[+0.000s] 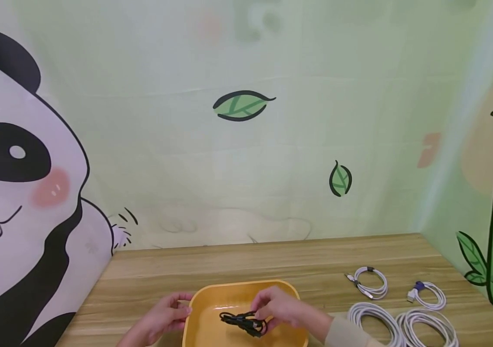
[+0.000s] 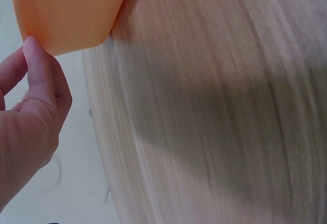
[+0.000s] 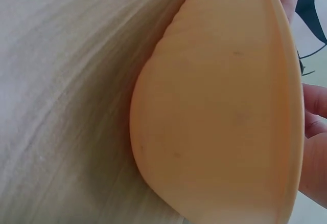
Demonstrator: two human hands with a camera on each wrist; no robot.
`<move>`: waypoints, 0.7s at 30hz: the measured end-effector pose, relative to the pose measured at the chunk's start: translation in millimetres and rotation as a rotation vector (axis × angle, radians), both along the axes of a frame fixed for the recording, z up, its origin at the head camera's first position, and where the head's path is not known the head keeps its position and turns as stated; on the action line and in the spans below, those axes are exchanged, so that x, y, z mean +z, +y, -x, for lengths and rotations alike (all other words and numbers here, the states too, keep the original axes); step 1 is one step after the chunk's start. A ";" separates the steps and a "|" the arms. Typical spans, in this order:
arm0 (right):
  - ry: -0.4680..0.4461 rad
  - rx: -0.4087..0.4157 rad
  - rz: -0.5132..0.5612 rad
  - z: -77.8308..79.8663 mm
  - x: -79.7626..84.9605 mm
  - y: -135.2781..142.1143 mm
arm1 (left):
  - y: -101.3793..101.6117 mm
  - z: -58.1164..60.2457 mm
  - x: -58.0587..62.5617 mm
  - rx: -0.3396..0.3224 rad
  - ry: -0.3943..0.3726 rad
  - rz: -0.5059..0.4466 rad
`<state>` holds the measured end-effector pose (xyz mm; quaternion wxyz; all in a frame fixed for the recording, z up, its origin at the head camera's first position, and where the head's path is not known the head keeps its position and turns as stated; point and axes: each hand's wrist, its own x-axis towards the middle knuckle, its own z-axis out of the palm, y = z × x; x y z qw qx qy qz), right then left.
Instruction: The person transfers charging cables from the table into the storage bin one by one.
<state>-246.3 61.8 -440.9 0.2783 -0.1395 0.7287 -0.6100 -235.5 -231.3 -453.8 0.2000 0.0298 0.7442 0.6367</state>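
A yellow-orange plastic tray [image 1: 246, 285] with rounded corners stands at the near middle of the wooden table. My left hand [image 1: 164, 315] pinches its left rim; in the left wrist view, the fingertips meet at the edge of the tray [image 2: 76, 9]. Over the tray's inside, my right hand [image 1: 281, 308] holds a bundled black cable [image 1: 244, 322] between thumb and fingers. The right wrist view is mostly filled by the outer wall of the tray [image 3: 219, 106], with part of the right hand [image 3: 314, 142] behind its rim and the black cable hidden.
Right of the tray, two small coiled white cables [image 1: 372, 283] [image 1: 435, 296] lie behind two larger white coils [image 1: 374, 318] [image 1: 429, 327]. The wooden table [image 1: 272, 260] ends at a wall covering [image 1: 185, 144] printed with a panda and leaves.
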 end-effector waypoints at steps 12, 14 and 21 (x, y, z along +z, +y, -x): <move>-0.006 0.014 -0.006 -7.9 -5.1 -9.1 | -0.6 0.2 -0.7 0.016 -0.014 0.018; -0.005 0.017 -0.008 -9.1 -5.9 -10.4 | -0.4 -0.1 -0.5 0.016 -0.010 0.019; 0.008 0.019 -0.008 -14.0 -9.4 -16.2 | -1.3 -0.6 -0.5 0.014 -0.002 0.027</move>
